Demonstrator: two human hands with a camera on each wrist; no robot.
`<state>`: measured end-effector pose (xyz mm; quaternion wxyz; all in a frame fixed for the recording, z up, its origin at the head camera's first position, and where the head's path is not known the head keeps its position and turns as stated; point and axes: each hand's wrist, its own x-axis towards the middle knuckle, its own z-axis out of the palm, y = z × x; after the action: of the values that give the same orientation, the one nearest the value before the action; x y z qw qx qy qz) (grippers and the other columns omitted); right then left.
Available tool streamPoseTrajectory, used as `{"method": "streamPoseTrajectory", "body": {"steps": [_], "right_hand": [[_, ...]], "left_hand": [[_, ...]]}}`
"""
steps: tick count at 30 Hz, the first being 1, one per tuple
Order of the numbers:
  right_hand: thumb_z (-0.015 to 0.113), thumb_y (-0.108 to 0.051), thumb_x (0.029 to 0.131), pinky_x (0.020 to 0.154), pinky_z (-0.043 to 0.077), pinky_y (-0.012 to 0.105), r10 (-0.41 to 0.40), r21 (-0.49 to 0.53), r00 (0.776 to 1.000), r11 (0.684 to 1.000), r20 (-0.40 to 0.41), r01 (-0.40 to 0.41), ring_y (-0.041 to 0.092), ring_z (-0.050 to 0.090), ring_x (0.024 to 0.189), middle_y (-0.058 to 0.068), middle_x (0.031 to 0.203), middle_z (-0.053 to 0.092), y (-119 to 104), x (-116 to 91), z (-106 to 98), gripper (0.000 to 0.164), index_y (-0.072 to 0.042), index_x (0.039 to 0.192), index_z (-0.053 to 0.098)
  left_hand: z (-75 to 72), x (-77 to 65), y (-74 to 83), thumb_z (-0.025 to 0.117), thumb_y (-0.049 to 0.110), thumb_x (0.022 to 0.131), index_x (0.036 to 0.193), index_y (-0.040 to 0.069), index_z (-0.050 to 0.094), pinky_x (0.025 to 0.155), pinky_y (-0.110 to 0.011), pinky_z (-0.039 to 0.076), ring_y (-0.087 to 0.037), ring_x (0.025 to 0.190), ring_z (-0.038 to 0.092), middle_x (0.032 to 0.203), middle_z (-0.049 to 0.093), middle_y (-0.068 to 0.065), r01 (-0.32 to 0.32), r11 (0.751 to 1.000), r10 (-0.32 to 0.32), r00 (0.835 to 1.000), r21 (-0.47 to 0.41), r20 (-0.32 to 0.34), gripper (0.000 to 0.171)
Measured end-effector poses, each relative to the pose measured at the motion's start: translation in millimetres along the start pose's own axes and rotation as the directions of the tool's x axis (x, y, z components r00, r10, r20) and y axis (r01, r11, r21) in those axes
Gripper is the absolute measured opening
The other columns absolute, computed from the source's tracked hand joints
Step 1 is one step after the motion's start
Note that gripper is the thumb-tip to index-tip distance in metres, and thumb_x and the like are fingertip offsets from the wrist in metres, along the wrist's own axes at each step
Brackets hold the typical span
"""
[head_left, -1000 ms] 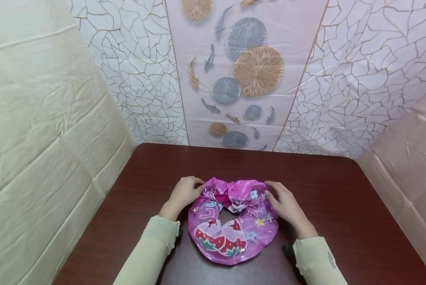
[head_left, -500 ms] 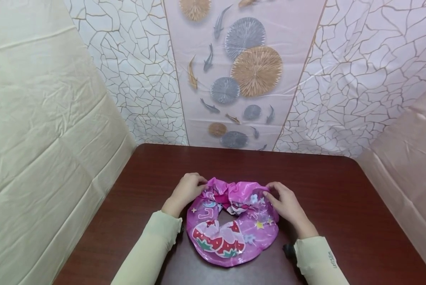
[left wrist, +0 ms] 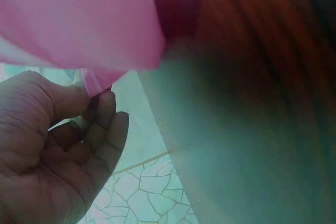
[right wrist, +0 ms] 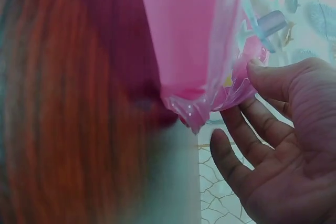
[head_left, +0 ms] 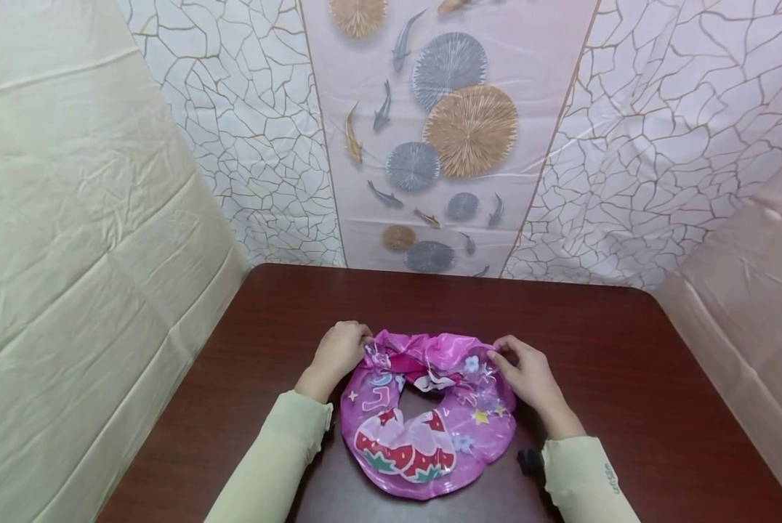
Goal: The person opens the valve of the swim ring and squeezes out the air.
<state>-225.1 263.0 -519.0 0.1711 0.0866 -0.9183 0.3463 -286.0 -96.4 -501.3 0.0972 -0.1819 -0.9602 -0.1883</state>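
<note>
A pink plastic swim ring (head_left: 424, 428), printed with strawberries, stars and flowers, lies limp and wrinkled on the dark wooden table. Its far side is crumpled and folded over toward the hole in the middle. At the far left edge my left hand (head_left: 339, 357) pinches the plastic; in the left wrist view thumb and fingertips meet on a pink corner (left wrist: 100, 81). My right hand (head_left: 527, 374) pinches the far right edge between thumb and fingers. The right wrist view shows that thumb against the pink film (right wrist: 239, 85), with the other fingers loosely bent behind it.
The reddish-brown table (head_left: 286, 305) has rounded far corners. A patterned cloth (head_left: 424, 109) with fish and round leaves hangs behind it. Pale fabric (head_left: 103, 290) hangs along the left side, and more fabric (head_left: 744, 305) along the right.
The swim ring has shifted slightly toward me and its far side has spread flatter and a little wider. Both hands stay at its far edges, the right now pinching more closely.
</note>
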Motion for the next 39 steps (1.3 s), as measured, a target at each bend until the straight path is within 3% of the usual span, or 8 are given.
{"method": "streamPoseTrajectory", "body": {"steps": [10,26,33,39], "right_hand": [[0.072,-0.017,0.095,0.075,0.053,0.04,0.046,-0.004,0.999,0.999,-0.01,-0.046,0.021,0.065,0.083,0.003,0.086,0.068,8.6,-3.4,-2.6,0.009,-0.011,0.097,0.067],[0.071,-0.018,0.096,0.074,0.052,0.036,0.082,0.008,0.997,0.997,-0.009,-0.082,0.018,0.063,0.08,0.002,0.084,0.067,9.5,-1.3,-0.2,0.009,-0.011,0.096,0.066],[0.071,-0.019,0.095,0.069,0.048,0.029,0.089,0.008,0.996,0.996,-0.019,-0.089,0.015,0.059,0.074,0.001,0.081,0.066,10.4,-2.4,-1.4,0.009,-0.011,0.095,0.066],[0.071,-0.018,0.095,0.069,0.048,0.031,0.085,-0.004,0.996,0.996,-0.021,-0.085,0.016,0.059,0.074,0.001,0.081,0.066,12.2,-2.6,-4.5,0.009,-0.011,0.096,0.066]], "left_hand": [[-2.4,-4.7,-8.4,0.071,0.019,0.092,0.085,0.015,0.075,0.068,-0.042,0.057,-0.024,0.08,0.07,0.083,0.071,0.0,0.139,0.99,-0.14,0.99,0.029,0.031,0.009],[-6.1,-8.2,-14.0,0.069,0.023,0.091,0.081,0.017,0.072,0.065,-0.043,0.056,-0.025,0.078,0.068,0.083,0.07,0.0,0.252,0.968,-0.253,0.966,0.009,0.054,0.012],[-9.5,-11.7,-16.0,0.068,0.032,0.091,0.084,0.022,0.073,0.064,-0.046,0.054,-0.025,0.078,0.067,0.085,0.071,0.003,0.297,0.951,-0.302,0.952,0.082,0.057,0.013],[-11.1,-13.3,-17.3,0.064,0.035,0.092,0.085,0.026,0.072,0.065,-0.048,0.052,-0.027,0.083,0.067,0.09,0.072,0.003,0.35,0.931,-0.357,0.933,0.104,0.054,0.013]]}}
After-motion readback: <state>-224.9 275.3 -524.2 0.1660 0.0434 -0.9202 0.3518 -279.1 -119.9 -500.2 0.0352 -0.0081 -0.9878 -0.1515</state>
